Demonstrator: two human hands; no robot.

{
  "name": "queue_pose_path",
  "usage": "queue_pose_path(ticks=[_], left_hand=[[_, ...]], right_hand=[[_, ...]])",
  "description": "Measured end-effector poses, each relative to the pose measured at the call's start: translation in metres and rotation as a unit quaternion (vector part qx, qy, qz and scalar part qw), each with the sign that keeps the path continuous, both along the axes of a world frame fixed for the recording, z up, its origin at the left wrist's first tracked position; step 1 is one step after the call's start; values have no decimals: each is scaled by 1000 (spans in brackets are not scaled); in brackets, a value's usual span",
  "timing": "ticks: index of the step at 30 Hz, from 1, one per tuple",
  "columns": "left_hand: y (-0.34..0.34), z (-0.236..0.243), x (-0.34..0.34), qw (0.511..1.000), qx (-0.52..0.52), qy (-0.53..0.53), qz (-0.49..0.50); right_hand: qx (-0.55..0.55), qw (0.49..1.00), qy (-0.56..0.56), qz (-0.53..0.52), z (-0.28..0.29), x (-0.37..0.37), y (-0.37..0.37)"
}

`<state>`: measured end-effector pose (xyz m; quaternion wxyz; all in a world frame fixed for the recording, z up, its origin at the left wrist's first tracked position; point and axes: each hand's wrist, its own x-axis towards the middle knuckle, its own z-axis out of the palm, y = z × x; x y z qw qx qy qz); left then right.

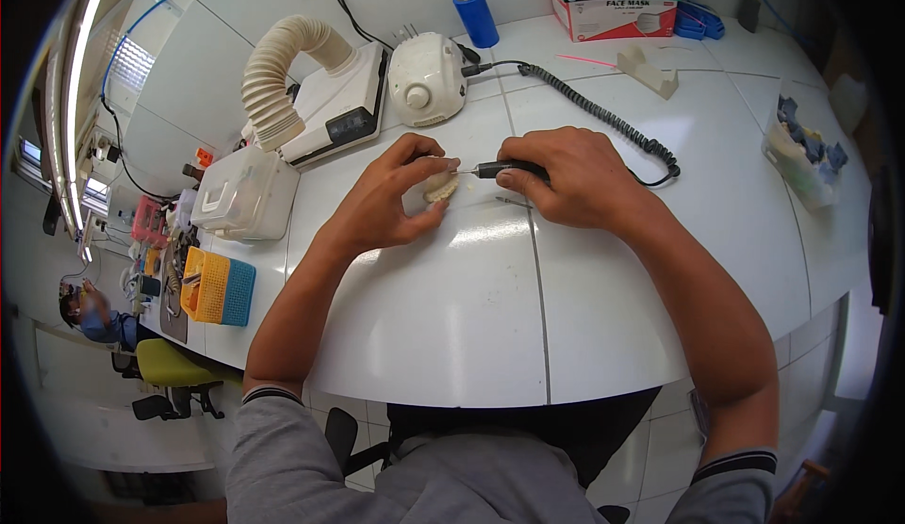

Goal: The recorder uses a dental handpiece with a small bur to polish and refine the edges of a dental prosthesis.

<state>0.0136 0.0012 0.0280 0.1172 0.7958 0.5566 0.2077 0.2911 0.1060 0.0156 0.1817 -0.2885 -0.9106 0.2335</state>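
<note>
Over the white tiled worktop, my left hand (382,199) grips a small cream-coloured dental model (438,188) with a row of teeth, thumb and fingers around its edges. My right hand (584,180) is closed around a black rotary handpiece (500,168), held almost level and pointing left. Its thin metal bur (464,171) reaches the model beside my left fingertips; whether it touches is too small to tell. Part of the model is covered by my left fingers. A slim dark bur-like piece (514,202) lies on the worktop below the handpiece.
A coiled black cord (603,109) links the handpiece to a white control unit (426,86). Left of that stands a white machine with a ribbed hose (273,72). A lidded plastic box (247,194) and yellow-and-blue baskets (238,290) are left; a clear bin (801,161) is right.
</note>
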Motion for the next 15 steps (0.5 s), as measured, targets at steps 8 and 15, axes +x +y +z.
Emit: queue_pose_path(ticks=[8,15], left_hand=[[-5,18,17,994,-19,108,1],[-10,10,20,992,27,121,-23]], right_hand=[[-10,1000,-15,1,-4,1,3],[-5,1000,-16,4,-2,1,2]])
